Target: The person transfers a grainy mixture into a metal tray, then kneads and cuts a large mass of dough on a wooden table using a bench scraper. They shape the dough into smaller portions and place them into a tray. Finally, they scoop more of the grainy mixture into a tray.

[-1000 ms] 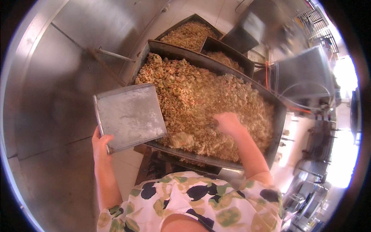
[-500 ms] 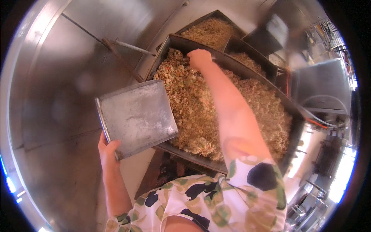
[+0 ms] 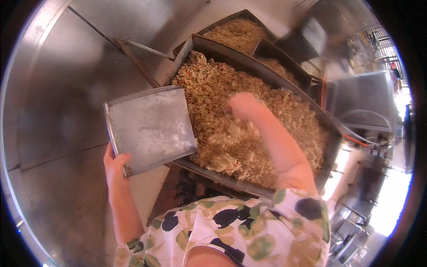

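Observation:
At the left, my left hand (image 3: 116,162) grips the near-left rim of a shallow square metal pan (image 3: 151,131). The bare silvery inside faces up, and one corner meets the edge of a large dark metal bin (image 3: 213,178). That bin is heaped with a crumbly, golden-brown grain mixture (image 3: 209,84) with reddish and green bits. Over the middle of the heap, my right hand (image 3: 244,107) is closed in a fist. A small dark end shows at its fingers; what it belongs to is blurred, with loose mixture smeared just below.
Behind the big bin stand another bin (image 3: 235,22) of similar mixture and a smaller dark one (image 3: 262,46). A broad steel surface (image 3: 58,111) fills the left side. A rod (image 3: 138,64) runs toward the bin's far-left corner. Metal equipment (image 3: 364,98) stands at the right.
My right hand has come from the bin's far-left end back toward me to the middle of the mixture. The pan and my left hand have shifted slightly left.

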{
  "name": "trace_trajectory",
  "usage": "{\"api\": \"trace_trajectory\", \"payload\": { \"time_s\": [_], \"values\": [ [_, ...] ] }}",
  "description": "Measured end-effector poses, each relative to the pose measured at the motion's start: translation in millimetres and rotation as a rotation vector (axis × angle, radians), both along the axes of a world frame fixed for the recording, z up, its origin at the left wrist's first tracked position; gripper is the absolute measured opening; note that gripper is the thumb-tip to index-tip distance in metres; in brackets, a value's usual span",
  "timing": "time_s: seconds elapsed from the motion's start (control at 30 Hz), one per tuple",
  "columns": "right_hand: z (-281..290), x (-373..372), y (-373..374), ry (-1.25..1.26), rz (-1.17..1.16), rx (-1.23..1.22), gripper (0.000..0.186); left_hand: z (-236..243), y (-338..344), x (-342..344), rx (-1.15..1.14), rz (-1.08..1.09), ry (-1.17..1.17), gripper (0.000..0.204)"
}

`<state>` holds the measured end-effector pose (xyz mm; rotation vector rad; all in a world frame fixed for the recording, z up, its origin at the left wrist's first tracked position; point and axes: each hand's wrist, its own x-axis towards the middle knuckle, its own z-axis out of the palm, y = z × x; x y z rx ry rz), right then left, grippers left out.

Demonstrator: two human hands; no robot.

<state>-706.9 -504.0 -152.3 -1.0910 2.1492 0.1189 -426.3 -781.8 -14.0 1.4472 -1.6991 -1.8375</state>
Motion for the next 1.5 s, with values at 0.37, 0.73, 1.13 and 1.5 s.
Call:
{"api": "trace_trajectory", "payload": {
  "time_s": [0.37, 0.73, 1.13, 1.5],
  "values": [
    [72, 93, 112, -0.098, -0.185, 0.195, 0.026, 10, -26, 9, -0.018, 0.0, 0.078, 0.069],
    [4, -41, -145, 0.407, -0.194, -0.471, 0.021, 32, -34, 46, -0.221, 0.035, 0.096, 0.068],
    [-7, -18, -152, -0.054, 0.053, -0.114, 0.018, 42, -31, 72, -0.174, 0.142, 0.167, 0.063],
    [39, 83, -7, -0.195, 0.218, 0.302, 0.015, 43, -28, 40, -0.148, 0.097, 0.097, 0.064]
  ]
}}
